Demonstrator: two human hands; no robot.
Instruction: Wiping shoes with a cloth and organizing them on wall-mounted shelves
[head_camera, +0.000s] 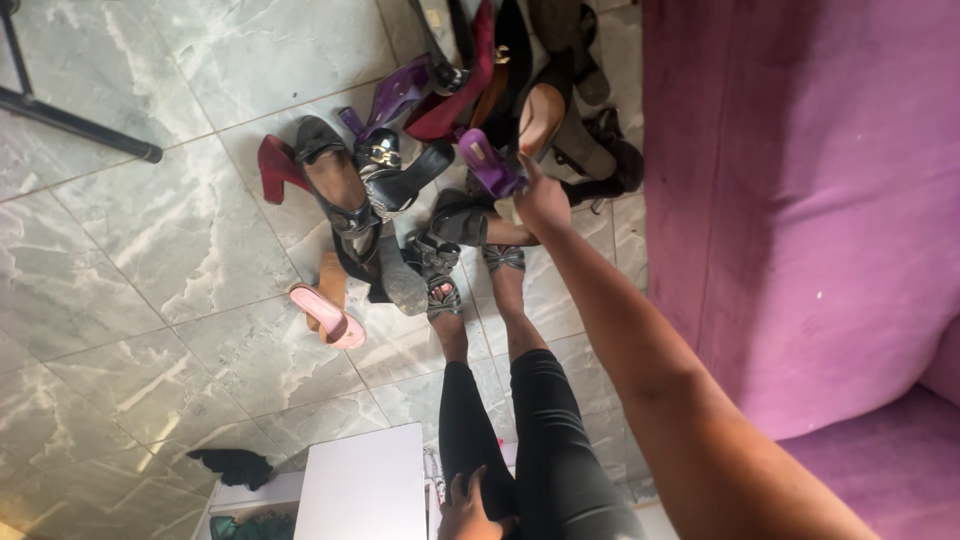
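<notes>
Head view looks down past my legs at a grey marble floor (150, 250), where a heap of shoes lies toward the far edge, close against the purple sofa (800, 200) that fills the right side. My right hand (540, 198) is stretched out over the heap, fingers loosely spread, its fingertips touching or just beside a purple heeled shoe (488, 160); I cannot tell whether it grips the shoe. That shoe is a glossy violet, lying tilted on top of the pile with its sole partly turned up, between a tan-lined pump (540, 115) and a black shoe with a gold buckle (385, 170). A second purple shoe (395, 95) lies further left in the heap, beside a dark red pump (455, 95). A dark red block heel (278, 165) juts out at the heap's left edge, and a pink slipper (328, 315) lies apart, nearer to me. My feet in grey strappy sandals (440, 285) stand at the near edge of the pile. My left hand (468, 512) rests on my left thigh, fingers curled, holding nothing. Left of the heap the floor lies open as far as a black metal leg (80, 122); a white box (365, 485) and a black cloth (235, 465) sit at the near edge.
</notes>
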